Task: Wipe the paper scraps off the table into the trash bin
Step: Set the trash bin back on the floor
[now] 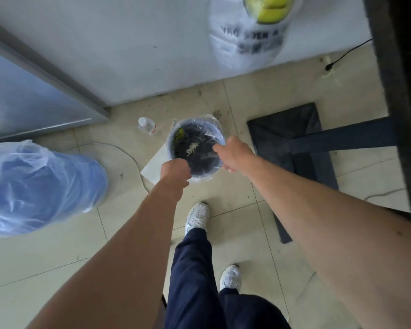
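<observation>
Both hands, the left hand (176, 170) and the right hand (234, 153), grip the rim of the trash bin (214, 170) on the floor, with white paper scraps (191, 148) inside it.

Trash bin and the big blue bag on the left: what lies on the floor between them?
In the head view, a thin cable curves across the tiles between the trash bin and the blue bag, with a white sheet beside the bin.

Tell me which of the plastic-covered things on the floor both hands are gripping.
The small round trash bin with the clear liner: left hand and right hand hold its rim. The big blue plastic-wrapped bundle lies untouched.
</observation>
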